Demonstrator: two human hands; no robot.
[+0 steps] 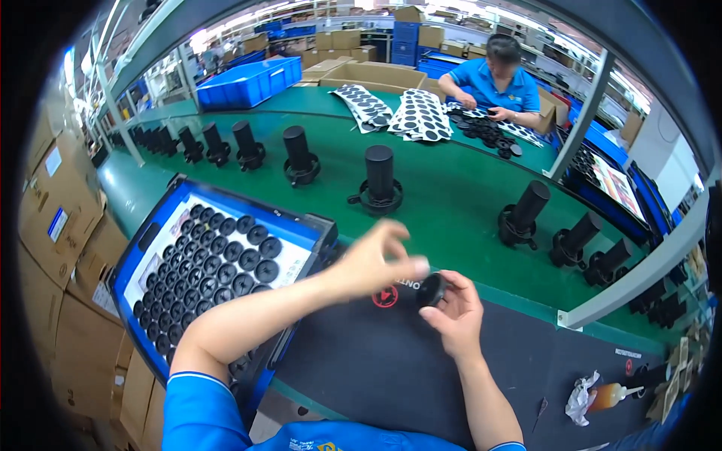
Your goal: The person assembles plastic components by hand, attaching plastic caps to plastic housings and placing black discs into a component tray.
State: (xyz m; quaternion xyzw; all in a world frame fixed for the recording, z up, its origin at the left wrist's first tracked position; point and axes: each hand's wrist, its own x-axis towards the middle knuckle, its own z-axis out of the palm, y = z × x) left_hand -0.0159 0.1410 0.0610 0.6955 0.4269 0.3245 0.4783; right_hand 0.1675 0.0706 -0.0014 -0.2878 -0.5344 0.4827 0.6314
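Clearly, the right hand (460, 310) holds a black round part (430, 291) in its grip above the dark worktop (342, 361), while the left hand (374, 261), blurred and just beside it, has a parted grip.

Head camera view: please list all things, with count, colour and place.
Flat mat: 1, black, foreground
Long table: 1, green, middle
Rectangular tray: 1, blue, left
Round plastic parts: many, black, in tray
Held round part: 1, black, over mat
Ringed cylinders: many, black, on table
Co-worker: 1, blue-shirted, across table
Loose discs: many, black, before co-worker
Dotted sheets: several, white, across table
Open bin: 1, blue, upper left
Cardboard boxes: many, brown, left, background
Metal posts: several, grey, along table
Nozzle bottle: 1, amber, lower right
Crumpled wrapper: 1, white, beside bottle
Left hand: 1, bare, over mat
Right hand: 1, bare, holding part
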